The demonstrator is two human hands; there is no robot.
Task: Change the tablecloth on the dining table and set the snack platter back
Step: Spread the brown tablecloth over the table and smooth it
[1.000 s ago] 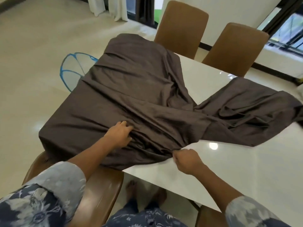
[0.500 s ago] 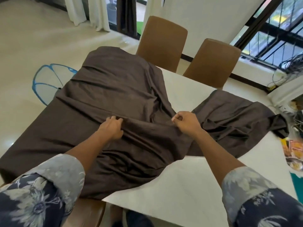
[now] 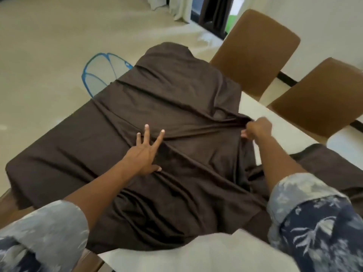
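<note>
A blue-rimmed mesh dome cover lies on the floor off the left end of the glossy white dining table. The dark brown fabric tablecloth is draped, creased, over the table's left part, and a bunched portion trails across the table to the right. The left hand rests flat on the cloth over the middle of the table, its fingers straight and spread wide apart and its thumb touching a fold. The right hand, nearer the table's far edge, has its fingers curled tightly, pinching a gathered ridge of the cloth. Two brown upholstered chairs stand along the table's far side.
</note>
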